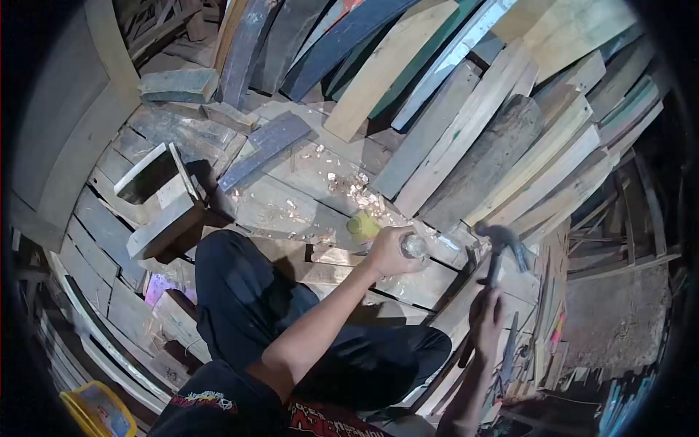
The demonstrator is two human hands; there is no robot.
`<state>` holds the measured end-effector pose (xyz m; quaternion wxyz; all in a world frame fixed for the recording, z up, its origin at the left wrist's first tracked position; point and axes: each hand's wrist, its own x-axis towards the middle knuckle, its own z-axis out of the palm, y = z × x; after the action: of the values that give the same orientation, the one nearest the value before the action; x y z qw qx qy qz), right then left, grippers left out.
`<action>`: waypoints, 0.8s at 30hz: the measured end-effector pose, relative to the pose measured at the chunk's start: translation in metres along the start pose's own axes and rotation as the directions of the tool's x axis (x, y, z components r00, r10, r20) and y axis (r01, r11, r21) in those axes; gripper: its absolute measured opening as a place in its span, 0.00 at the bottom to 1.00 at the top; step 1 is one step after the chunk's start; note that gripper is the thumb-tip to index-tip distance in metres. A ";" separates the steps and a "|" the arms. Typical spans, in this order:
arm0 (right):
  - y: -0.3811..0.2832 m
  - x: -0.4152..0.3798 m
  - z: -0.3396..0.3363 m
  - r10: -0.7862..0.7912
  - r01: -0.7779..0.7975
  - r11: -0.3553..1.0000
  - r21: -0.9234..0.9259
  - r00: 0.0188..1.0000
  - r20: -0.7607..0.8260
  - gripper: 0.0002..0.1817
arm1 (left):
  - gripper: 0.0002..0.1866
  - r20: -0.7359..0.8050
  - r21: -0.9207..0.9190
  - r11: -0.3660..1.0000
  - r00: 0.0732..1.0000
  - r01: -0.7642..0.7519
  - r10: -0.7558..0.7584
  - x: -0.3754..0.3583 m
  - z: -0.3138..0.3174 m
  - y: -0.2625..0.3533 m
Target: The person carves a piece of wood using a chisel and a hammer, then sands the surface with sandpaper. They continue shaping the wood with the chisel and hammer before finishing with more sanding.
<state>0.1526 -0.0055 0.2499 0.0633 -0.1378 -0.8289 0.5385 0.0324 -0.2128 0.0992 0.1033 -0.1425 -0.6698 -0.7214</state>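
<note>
My left hand [389, 253] is closed around a rounded object with a pale, greyish top [413, 246], held over the plank floor. Its exact kind is hard to make out. Beside that hand, a yellow-green round thing [362, 226] sits on the boards among wood shavings [360, 193]. In my right hand [486, 320] is a claw hammer [501, 251], gripped by its handle with the metal head pointing away from me. The hammer is apart from the object in my left hand.
Many planks [466, 138] lean in a row ahead and to the right. A small wooden frame [167, 200] stands at left, near a loose dark board [263, 149]. A handsaw-like blade [508, 349] lies right of my right arm. A yellow container [98, 409] is at lower left.
</note>
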 end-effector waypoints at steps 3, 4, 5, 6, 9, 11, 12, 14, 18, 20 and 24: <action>0.008 -0.024 0.025 0.005 0.004 0.996 -0.091 0.996 0.094 0.23 | 0.13 -0.016 0.065 0.998 1.000 0.025 -0.024 0.002 0.002 -0.006; 0.016 -0.025 0.030 0.005 0.011 0.992 -0.126 0.992 0.123 0.23 | 0.13 -0.030 0.054 0.998 0.999 0.016 -0.014 0.001 0.003 -0.005; 0.024 -0.027 0.036 0.007 0.017 0.987 -0.158 0.988 0.152 0.23 | 0.13 -0.038 0.055 0.998 0.999 0.015 -0.012 0.000 0.004 -0.004; 0.009 -0.035 0.051 0.047 -0.019 0.962 -0.273 0.994 0.095 0.19 | 0.13 -0.044 0.059 0.998 0.999 0.014 -0.012 -0.001 0.003 0.000; 0.000 -0.036 0.040 0.200 -0.181 0.970 -0.160 0.973 0.111 0.20 | 0.16 -0.007 -0.002 1.000 1.000 -0.008 0.008 -0.004 0.001 -0.007; -0.001 -0.035 0.020 0.134 -0.136 0.990 -0.030 0.989 -0.066 0.22 | 0.17 0.053 0.117 0.988 0.993 0.096 -0.103 -0.005 -0.002 -0.002; -0.015 -0.033 0.012 0.084 -0.073 0.993 0.090 0.989 -0.121 0.24 | 0.17 0.208 -0.575 0.700 0.903 0.424 -0.376 -0.004 0.019 -0.030; -0.049 -0.032 0.001 -0.114 0.154 0.970 0.189 0.972 -0.206 0.25 | 0.14 0.220 -0.862 0.407 0.947 0.302 -0.236 -0.013 0.032 -0.057; -0.091 -0.023 0.030 -0.176 0.363 0.886 0.288 0.839 -0.516 0.29 | 0.10 0.303 -0.703 0.631 0.941 0.329 -0.153 -0.006 0.033 -0.073; -0.054 -0.023 0.035 -0.201 0.335 0.899 0.283 0.888 -0.414 0.28 | 0.09 0.158 0.156 0.984 0.982 0.083 -0.107 0.004 -0.001 -0.017; 0.039 -0.031 0.021 0.036 -0.036 0.936 -0.350 0.999 -0.006 0.25 | 0.18 0.120 0.072 0.991 0.985 0.113 -0.121 0.000 -0.003 -0.023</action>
<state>0.1833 -0.0180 0.2067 0.0276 -0.1619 -0.9088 0.3836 0.0245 -0.2144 0.0776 0.0234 -0.1442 -0.7053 -0.6937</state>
